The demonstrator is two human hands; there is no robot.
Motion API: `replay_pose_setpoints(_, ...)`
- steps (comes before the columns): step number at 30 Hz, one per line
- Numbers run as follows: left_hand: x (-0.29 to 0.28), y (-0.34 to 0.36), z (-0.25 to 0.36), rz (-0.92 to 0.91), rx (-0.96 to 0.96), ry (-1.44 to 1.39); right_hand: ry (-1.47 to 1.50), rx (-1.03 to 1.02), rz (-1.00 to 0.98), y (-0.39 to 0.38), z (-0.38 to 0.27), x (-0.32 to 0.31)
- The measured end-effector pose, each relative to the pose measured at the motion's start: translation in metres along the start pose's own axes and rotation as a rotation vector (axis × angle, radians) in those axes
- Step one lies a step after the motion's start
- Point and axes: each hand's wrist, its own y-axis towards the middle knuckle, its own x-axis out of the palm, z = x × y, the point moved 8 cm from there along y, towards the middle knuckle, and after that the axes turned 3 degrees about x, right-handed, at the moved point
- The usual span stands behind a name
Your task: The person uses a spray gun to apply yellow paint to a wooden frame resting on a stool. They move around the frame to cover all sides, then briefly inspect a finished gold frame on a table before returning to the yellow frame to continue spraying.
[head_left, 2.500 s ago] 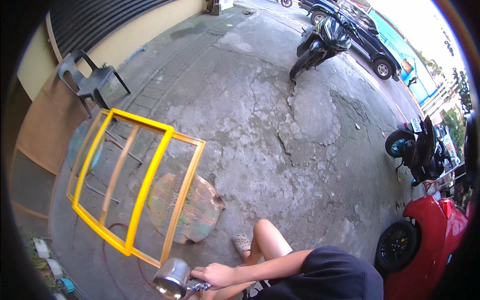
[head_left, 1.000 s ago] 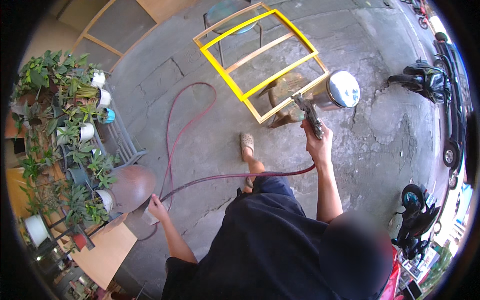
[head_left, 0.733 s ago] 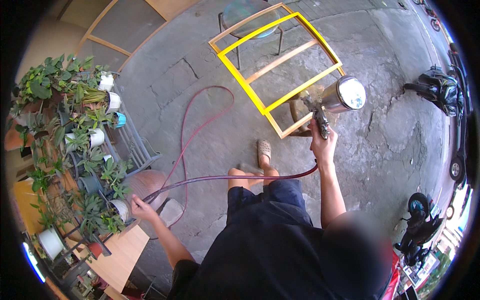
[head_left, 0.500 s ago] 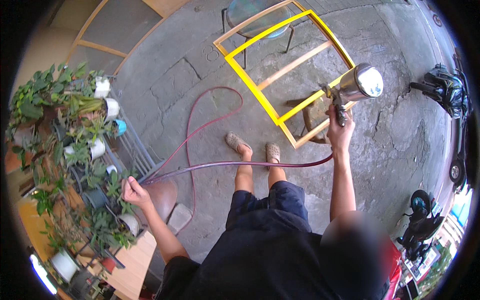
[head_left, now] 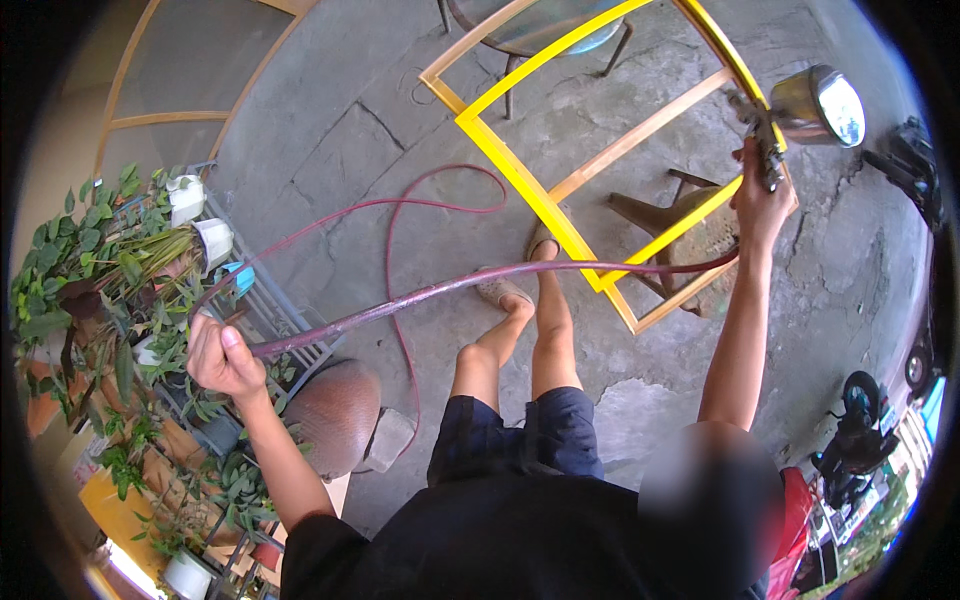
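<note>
Apparently, the step in hand was spray-painting the frame (head_left: pixel 530 203), which lay over a wooden stool (head_left: pixel 700 240) and a round stool (head_left: pixel 590 40), some rails yellow and others wood-coloured. The hands were well apart. The right hand (head_left: pixel 765 200) was wrapped around the handle of the spray gun (head_left: pixel 770 155), its shiny metal cup (head_left: pixel 822 105) tilted to the right, its nozzle end near the right-hand yellow rail. The left hand (head_left: pixel 225 358) was closed in a fist around the dark red hose (head_left: pixel 450 284), lifting it off the ground beside the plants (head_left: pixel 110 255). No mist showed, and whether the trigger was pressed could not be told. The next move, as I judged it, called for a steady aim at a rail, with enough slack that the hose neither tugged the gun nor brushed fresh paint. It passed in front of the legs and across the frame's near corner; whether it touched there was unclear. A loop of it lay on the ground near the clogs (head_left: pixel 503 291), a likely tripping point. On the left, the grey rack (head_left: pixel 268 270), a brown rounded object (head_left: pixel 335 415) and a grey block (head_left: pixel 390 441) narrowed the way; a motorcycle (head_left: pixel 858 440) stood at the far right.
</note>
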Motion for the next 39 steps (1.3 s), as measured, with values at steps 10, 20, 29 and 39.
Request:
replay_pose_setpoints(10,0.035,0.036,-0.043,0.116,-0.237,-0.033,0.155,0.137,-0.06,0.041,0.051,0.13)
replay_pose_setpoints(20,-0.015,0.039,-0.099,0.252,-0.396,-0.3,0.37,0.126,-0.509,-0.101,0.003,0.222)
replay_pose_setpoints(29,-0.021,0.043,-0.093,0.247,-0.354,-0.261,0.367,-0.005,-0.801,-0.143,-0.028,0.236)
replay_pose_setpoints(39,-0.019,0.054,-0.077,0.197,-0.261,-0.227,0.218,0.171,-0.28,-0.027,0.016,0.223)
